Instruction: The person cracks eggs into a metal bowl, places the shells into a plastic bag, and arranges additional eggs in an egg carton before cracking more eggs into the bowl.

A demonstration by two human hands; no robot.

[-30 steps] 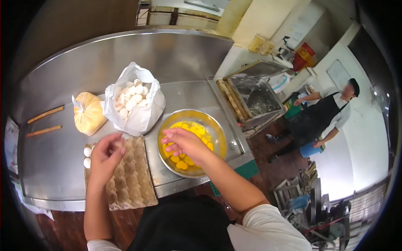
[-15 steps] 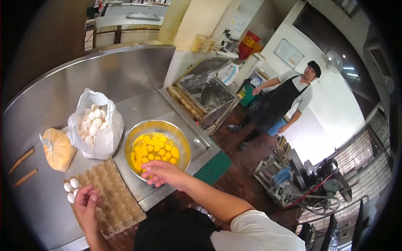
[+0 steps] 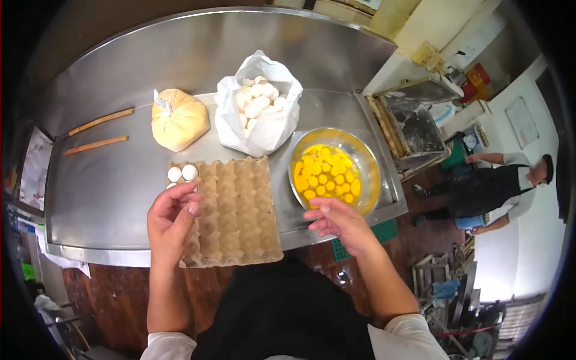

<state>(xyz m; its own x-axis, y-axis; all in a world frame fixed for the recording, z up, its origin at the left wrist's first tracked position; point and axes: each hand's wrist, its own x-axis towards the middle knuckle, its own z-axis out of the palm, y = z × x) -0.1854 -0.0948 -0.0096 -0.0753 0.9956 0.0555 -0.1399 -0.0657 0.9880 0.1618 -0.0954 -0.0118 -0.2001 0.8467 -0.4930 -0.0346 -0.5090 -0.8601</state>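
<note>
My left hand is over the left side of the brown cardboard egg tray, its fingers loosely bent, thumb apart, and nothing visible in them. Just beyond its fingertips sit a few white eggs in the tray's far left corner, partly hidden by the hand. At the near rim of a steel mixing bowl is my right hand, fingers apart and holding nothing. Several raw egg yolks lie in clear egg white inside the bowl. Behind the tray stands a white plastic bag full of eggshells.
A tied bag of pale yellow contents and two wooden sticks lie on the steel counter. An open-lidded box adjoins its right end. Beyond, a person in a dark apron stands near some machinery.
My view has swung left and levelled, so the counter shows more fully. Both hands remain empty, the left by the eggs in the tray and the right by the bowl.
</note>
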